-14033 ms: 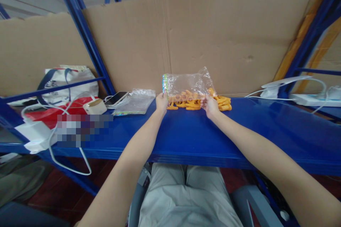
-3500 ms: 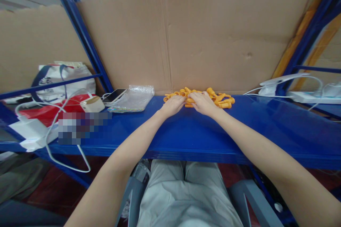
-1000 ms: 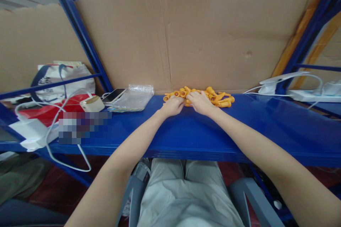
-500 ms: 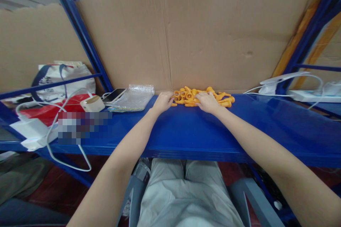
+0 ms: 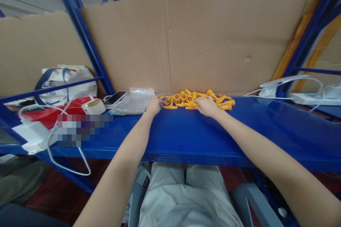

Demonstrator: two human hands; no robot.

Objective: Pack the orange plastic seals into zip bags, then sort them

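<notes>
A heap of orange-yellow plastic pieces [image 5: 188, 98] lies on the blue shelf along the cardboard. Several have round hollow cup ends, and some show T-shaped stems. At the heap's left end is my left hand [image 5: 153, 106], its fingers curled around the tip of one orange piece [image 5: 161, 97]; the fingertips are partly hidden. A small dark mark [image 5: 162, 105] shows beside these fingers. My right hand [image 5: 207, 105] rests on the right half of the heap with its fingers apart, covering some pieces.
A clear plastic bag [image 5: 135, 101] and a phone [image 5: 116, 98] lie left of my left hand. Farther left are a white charger [image 5: 32, 129], looping cables, a red bag [image 5: 48, 116] and a white tote bag [image 5: 68, 83]. Cardboard [image 5: 213, 42] stands behind. A power strip [image 5: 314, 98] is at the right.
My left hand has moved left, away from the cup ends, and orange pieces now show where it was. My right hand stays on the heap. The view has shifted slightly.
</notes>
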